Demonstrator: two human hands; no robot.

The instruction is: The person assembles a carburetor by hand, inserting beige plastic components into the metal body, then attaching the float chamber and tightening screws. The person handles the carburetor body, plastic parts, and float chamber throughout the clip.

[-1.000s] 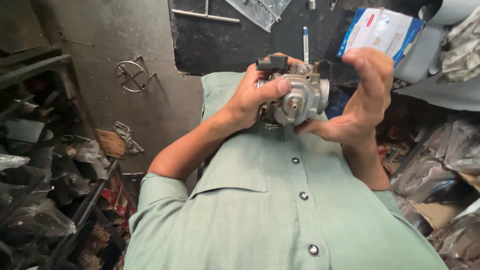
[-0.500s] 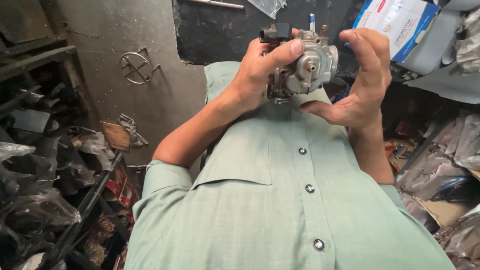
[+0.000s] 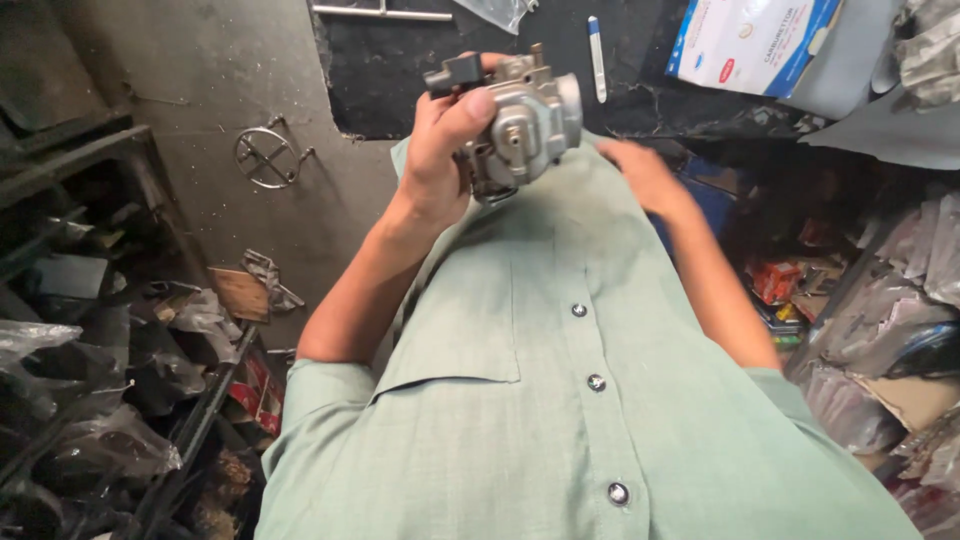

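Left hand (image 3: 440, 160) clenched on grey carburettor (image 3: 525, 125); right hand (image 3: 640, 175) seems released, blurred.

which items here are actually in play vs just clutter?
In play:
- grey cast-metal carburettor-like part, gripped in left hand
- right hand, off the part, empty, over the green shirt

Lying about:
- blue-and-white cardboard box
- white pen-like stick
- round wire ring on the floor
- plastic-bagged parts on racks
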